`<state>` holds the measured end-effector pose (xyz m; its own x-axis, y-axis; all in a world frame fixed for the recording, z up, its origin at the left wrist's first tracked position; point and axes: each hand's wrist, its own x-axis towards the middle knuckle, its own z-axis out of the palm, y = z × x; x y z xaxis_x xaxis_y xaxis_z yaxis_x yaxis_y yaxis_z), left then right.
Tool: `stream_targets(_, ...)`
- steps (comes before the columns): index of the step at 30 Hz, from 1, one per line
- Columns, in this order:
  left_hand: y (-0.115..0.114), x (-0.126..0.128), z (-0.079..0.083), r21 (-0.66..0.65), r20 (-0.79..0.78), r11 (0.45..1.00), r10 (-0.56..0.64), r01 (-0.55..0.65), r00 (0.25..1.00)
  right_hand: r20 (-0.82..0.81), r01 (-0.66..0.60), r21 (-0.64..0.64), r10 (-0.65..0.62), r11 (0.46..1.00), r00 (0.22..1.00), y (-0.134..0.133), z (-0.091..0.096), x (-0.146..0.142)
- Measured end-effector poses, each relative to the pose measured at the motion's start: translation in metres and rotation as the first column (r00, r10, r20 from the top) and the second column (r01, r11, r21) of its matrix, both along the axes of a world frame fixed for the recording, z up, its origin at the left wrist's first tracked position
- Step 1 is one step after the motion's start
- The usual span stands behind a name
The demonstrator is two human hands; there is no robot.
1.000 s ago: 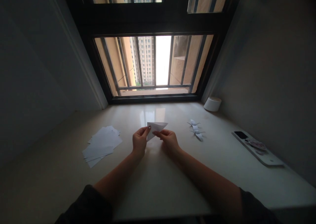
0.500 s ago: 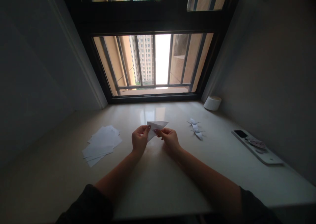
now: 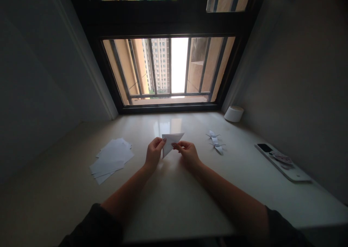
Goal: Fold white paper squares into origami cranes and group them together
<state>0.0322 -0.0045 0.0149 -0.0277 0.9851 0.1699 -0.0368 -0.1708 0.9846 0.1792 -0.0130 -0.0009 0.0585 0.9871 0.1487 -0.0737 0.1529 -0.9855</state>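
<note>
Between my hands is a folded piece of white paper (image 3: 171, 139), triangular in outline, held up a little above the sill. My left hand (image 3: 154, 152) pinches its left edge, thumb on the near face. The fingers of my right hand (image 3: 188, 152) are closed on the lower right edge. To the right lie two folded paper cranes (image 3: 216, 143), close together in a line. A loose stack of white paper sheets (image 3: 113, 159) is spread to the left of my left hand.
A pale, glossy window sill (image 3: 163, 203) carries everything. At the right lies a phone (image 3: 284, 163) with a round attachment on its back. A white cup-shaped object (image 3: 234, 114) stands in the far right corner. Behind is a dark-framed window (image 3: 171, 109) with bars outside.
The folded paper has turned slightly, so more of its flat face shows and its outline is a clearer triangle. My right hand has shifted slightly right along its edge.
</note>
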Motion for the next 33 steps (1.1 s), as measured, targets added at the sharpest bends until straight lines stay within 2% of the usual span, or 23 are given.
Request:
stream_targets(6,-0.003,0.002,0.001,-0.087,-0.014,0.979,-0.185,0.183,0.983,-0.040,0.032,-0.018,-0.033,0.999,0.999,0.001,-0.001,0.002)
stream_targets(14,0.002,0.000,-0.011,-0.107,-0.054,0.965,-0.246,0.239,0.968,-0.184,0.022,-0.114,-0.043,0.993,0.982,-0.001,0.002,-0.002)
stream_targets(18,0.003,0.000,-0.013,-0.078,-0.083,0.970,-0.238,0.232,0.968,-0.240,0.032,-0.129,-0.063,0.991,0.969,0.002,0.003,0.000)
stream_targets(24,-0.001,0.002,-0.016,-0.053,-0.192,0.981,-0.192,0.185,0.963,-0.284,0.150,-0.164,-0.192,0.975,0.939,0.016,0.002,0.019)
stream_targets(33,-0.001,0.002,-0.017,-0.079,-0.167,0.977,-0.210,0.200,0.963,-0.315,0.193,-0.136,-0.227,0.972,0.921,0.017,0.004,0.023)
